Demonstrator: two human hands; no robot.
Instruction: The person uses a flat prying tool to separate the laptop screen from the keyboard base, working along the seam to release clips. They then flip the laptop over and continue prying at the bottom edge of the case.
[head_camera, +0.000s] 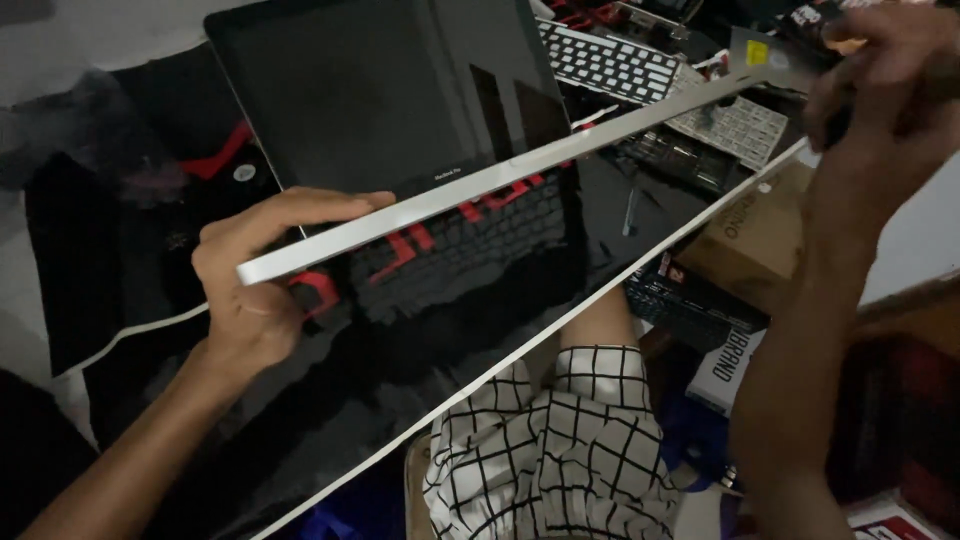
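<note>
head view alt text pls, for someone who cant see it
Left hand and right hand hold a thin silver laptop lid edge-on above a black table. Behind stands a dark screen; loose keyboards lie beyond.

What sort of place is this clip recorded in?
Probably an informal laptop repair spot, worked on a dark mat at floor level. The left hand steadies an opened laptop's silver edge, loose keyboards lie behind it, and cardboard boxes sit alongside.
</note>
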